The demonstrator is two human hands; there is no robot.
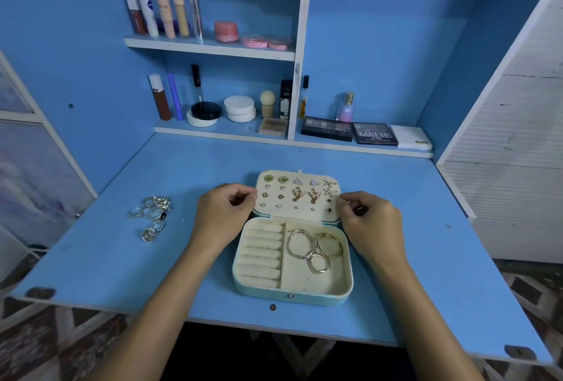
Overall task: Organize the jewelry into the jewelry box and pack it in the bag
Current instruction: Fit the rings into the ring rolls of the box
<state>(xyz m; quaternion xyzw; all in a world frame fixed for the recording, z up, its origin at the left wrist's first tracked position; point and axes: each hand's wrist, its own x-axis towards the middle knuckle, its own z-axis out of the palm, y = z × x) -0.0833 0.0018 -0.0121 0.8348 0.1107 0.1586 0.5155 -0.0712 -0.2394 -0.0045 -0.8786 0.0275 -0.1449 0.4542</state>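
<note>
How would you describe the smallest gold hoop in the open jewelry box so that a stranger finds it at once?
Find the pale turquoise jewelry box lying open on the blue desk. Look in its wide right compartment, beside the cream ring rolls. Three gold hoops lie there; the smallest gold hoop is nearest the box's front edge, below the two larger ones.

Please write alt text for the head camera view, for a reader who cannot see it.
A person's left hand and right hand touch the side edges of the cream lid of an open pale blue jewelry box on a blue desk. Earrings fill the lid, three gold hoops lie in the tray, and silver rings lie loose to its left.
</note>
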